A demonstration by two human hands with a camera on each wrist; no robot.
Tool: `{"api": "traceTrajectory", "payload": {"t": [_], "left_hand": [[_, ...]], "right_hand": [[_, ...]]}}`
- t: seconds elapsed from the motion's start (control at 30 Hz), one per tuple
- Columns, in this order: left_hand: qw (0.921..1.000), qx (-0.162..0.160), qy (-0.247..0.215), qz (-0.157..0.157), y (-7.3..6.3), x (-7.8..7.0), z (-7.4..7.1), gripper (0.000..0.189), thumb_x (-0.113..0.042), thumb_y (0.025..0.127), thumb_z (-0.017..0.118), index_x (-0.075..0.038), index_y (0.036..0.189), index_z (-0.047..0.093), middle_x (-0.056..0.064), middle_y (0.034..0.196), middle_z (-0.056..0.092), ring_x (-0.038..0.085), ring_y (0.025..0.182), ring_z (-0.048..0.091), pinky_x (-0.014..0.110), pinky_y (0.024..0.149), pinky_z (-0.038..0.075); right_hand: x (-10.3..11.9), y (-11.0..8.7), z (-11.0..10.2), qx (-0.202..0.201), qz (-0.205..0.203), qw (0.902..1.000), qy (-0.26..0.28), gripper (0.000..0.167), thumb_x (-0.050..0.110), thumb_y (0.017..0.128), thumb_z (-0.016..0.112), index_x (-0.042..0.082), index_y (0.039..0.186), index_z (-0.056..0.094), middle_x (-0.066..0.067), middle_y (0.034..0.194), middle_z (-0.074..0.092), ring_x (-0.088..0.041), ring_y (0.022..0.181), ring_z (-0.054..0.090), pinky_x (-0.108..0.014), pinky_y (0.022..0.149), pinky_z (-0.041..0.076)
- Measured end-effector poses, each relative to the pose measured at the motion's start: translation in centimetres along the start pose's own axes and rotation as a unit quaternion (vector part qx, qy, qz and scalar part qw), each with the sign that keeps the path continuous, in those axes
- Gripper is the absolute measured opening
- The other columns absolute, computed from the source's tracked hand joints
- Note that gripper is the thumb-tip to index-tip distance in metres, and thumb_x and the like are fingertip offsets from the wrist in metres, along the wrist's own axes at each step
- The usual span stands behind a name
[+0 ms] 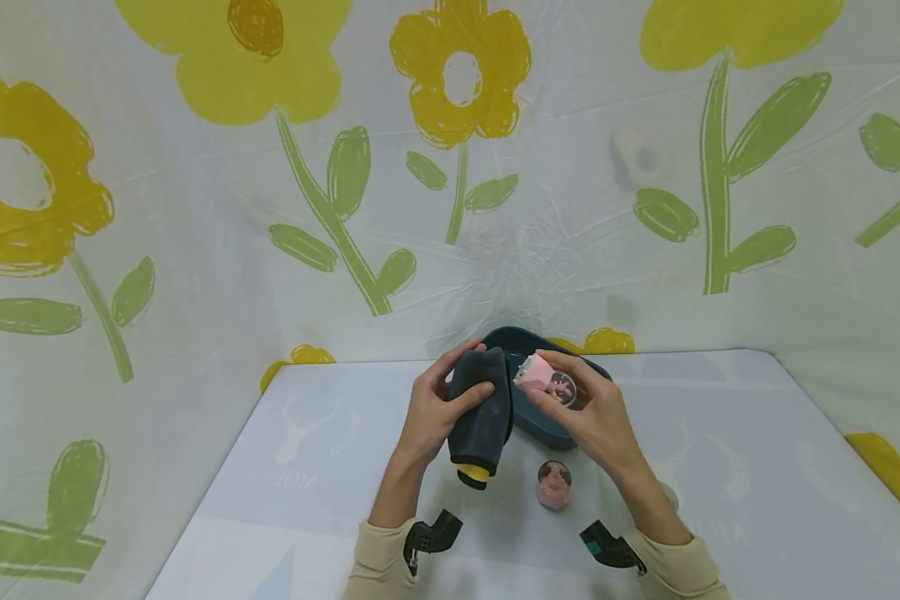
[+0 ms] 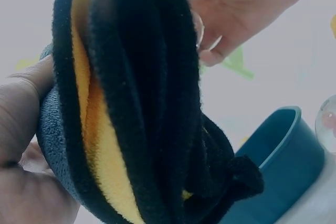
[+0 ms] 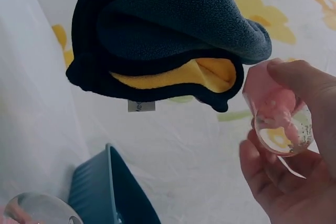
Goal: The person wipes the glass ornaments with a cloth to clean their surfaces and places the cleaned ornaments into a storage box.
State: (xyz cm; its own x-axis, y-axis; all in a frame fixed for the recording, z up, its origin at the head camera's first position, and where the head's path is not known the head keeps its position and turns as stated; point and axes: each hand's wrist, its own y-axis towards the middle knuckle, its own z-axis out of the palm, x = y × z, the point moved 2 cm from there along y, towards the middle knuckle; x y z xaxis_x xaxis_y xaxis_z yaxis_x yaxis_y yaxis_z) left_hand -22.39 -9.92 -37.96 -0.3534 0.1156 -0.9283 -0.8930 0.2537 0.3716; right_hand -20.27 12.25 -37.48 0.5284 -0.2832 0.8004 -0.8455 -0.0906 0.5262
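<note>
My left hand [image 1: 438,400] grips a folded cloth [image 1: 480,417], dark grey-blue outside with a yellow inner side and black edging. In the right wrist view, the cloth [image 3: 173,30] hangs in loose folds with a small label below its edge. My right hand [image 1: 596,408] holds a small snow globe [image 1: 543,379] with a pink base and a clear ball, tipped on its side. A pink figure shows inside the ball of the snow globe [image 3: 281,111]. The base is close beside the cloth. Both hands are above a blue bin [image 1: 547,429].
A second pink snow globe [image 1: 554,485] stands on the white table [image 1: 330,467] in front of the bin. Behind the right forearm, a pale round object [image 1: 670,495] is partly hidden. A flower-printed sheet [image 1: 555,208] hangs behind the table.
</note>
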Motion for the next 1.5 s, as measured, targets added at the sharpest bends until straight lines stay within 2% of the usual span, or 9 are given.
{"api": "traceTrajectory", "payload": {"t": [0.03, 0.17, 0.27, 0.47, 0.63, 0.87, 1.1, 1.37, 1.5], "left_hand": [[1.0, -0.001, 0.0, -0.001, 0.0, 0.0, 0.0, 0.056, -0.009, 0.09, 0.07, -0.022, 0.142, 0.053, 0.006, 0.141, 0.056, 0.018, 0.089, 0.072, 0.034, 0.076, 0.061], [1.0, -0.003, -0.004, -0.002, 0.0, -0.1, 0.0, 0.056, -0.01, 0.09, 0.071, -0.022, 0.142, 0.053, 0.005, 0.141, 0.056, 0.019, 0.089, 0.072, 0.035, 0.075, 0.061], [1.0, -0.003, -0.004, -0.001, 0.0, -0.2, 0.0, 0.056, -0.011, 0.09, 0.071, -0.022, 0.142, 0.053, 0.005, 0.141, 0.056, 0.02, 0.088, 0.072, 0.035, 0.075, 0.061], [1.0, -0.001, -0.001, 0.002, 0.0, -0.1, 0.0, 0.056, -0.008, 0.09, 0.07, -0.022, 0.142, 0.053, 0.006, 0.14, 0.056, 0.019, 0.088, 0.072, 0.035, 0.075, 0.061], [1.0, 0.0, 0.004, 0.002, 0.1, 0.0, 0.0, 0.057, -0.007, 0.09, 0.07, -0.023, 0.141, 0.053, 0.006, 0.14, 0.056, 0.018, 0.089, 0.072, 0.035, 0.076, 0.061], [1.0, -0.004, -0.001, 0.002, 0.0, 0.0, -0.1, 0.056, -0.01, 0.09, 0.07, -0.022, 0.142, 0.052, 0.006, 0.141, 0.055, 0.019, 0.09, 0.073, 0.035, 0.075, 0.061], [0.9997, -0.022, -0.003, -0.007, 0.1, 0.0, -0.3, 0.056, -0.008, 0.089, 0.071, -0.024, 0.141, 0.054, 0.008, 0.142, 0.054, 0.018, 0.089, 0.073, 0.033, 0.075, 0.061], [0.9995, -0.029, 0.005, -0.009, 0.1, 0.0, -0.3, 0.058, -0.008, 0.089, 0.072, -0.027, 0.141, 0.053, 0.006, 0.143, 0.054, 0.016, 0.088, 0.072, 0.03, 0.075, 0.06], [0.9997, -0.021, 0.005, -0.005, 0.1, 0.1, -0.2, 0.058, -0.008, 0.089, 0.071, -0.027, 0.141, 0.053, 0.003, 0.143, 0.054, 0.016, 0.085, 0.072, 0.031, 0.072, 0.06]], "right_hand": [[0.4, 0.0, 0.0, 0.005, -0.003, 1.0, 0.0, 0.054, 0.003, 0.082, 0.077, 0.012, 0.133, 0.06, -0.009, 0.126, 0.065, -0.004, 0.095, 0.057, -0.01, 0.076, 0.05], [2.3, -0.1, -0.1, 0.02, -0.011, 0.9997, 0.007, 0.052, -0.002, 0.084, 0.073, 0.003, 0.133, 0.058, -0.012, 0.108, 0.065, -0.009, 0.072, 0.055, -0.018, 0.057, 0.048], [3.2, -0.1, -0.2, 0.02, -0.013, 0.9997, 0.007, 0.049, -0.003, 0.082, 0.074, 0.001, 0.128, 0.059, -0.01, 0.104, 0.063, -0.009, 0.066, 0.054, -0.019, 0.055, 0.049], [3.1, -0.1, -0.1, 0.008, -0.024, 0.9996, -0.008, 0.045, -0.004, 0.077, 0.079, 0.0, 0.117, 0.059, -0.009, 0.102, 0.061, -0.012, 0.07, 0.054, -0.018, 0.059, 0.05], [3.1, -0.1, -0.2, 0.006, -0.023, 0.9997, -0.011, 0.046, -0.004, 0.075, 0.08, -0.001, 0.116, 0.061, -0.01, 0.102, 0.064, -0.021, 0.075, 0.059, -0.018, 0.066, 0.054], [3.0, 0.0, -0.4, 0.03, 0.003, 0.9995, 0.011, 0.051, -0.007, 0.078, 0.076, -0.002, 0.125, 0.057, -0.014, 0.107, 0.06, -0.008, 0.077, 0.061, -0.017, 0.078, 0.057], [3.1, 0.0, -0.6, 0.02, 0.009, 0.9997, -0.009, 0.05, -0.002, 0.081, 0.076, 0.002, 0.128, 0.06, -0.017, 0.118, 0.064, -0.006, 0.078, 0.063, -0.015, 0.073, 0.055], [3.5, 0.0, -0.5, 0.041, 0.02, 0.9984, -0.034, 0.041, 0.007, 0.083, 0.078, 0.006, 0.121, 0.063, -0.012, 0.108, 0.072, -0.012, 0.075, 0.066, -0.017, 0.07, 0.056], [2.6, 0.0, -0.2, 0.051, 0.022, 0.9979, -0.033, 0.04, 0.008, 0.083, 0.077, 0.007, 0.12, 0.064, -0.012, 0.105, 0.073, -0.013, 0.075, 0.066, -0.019, 0.07, 0.056]]}}
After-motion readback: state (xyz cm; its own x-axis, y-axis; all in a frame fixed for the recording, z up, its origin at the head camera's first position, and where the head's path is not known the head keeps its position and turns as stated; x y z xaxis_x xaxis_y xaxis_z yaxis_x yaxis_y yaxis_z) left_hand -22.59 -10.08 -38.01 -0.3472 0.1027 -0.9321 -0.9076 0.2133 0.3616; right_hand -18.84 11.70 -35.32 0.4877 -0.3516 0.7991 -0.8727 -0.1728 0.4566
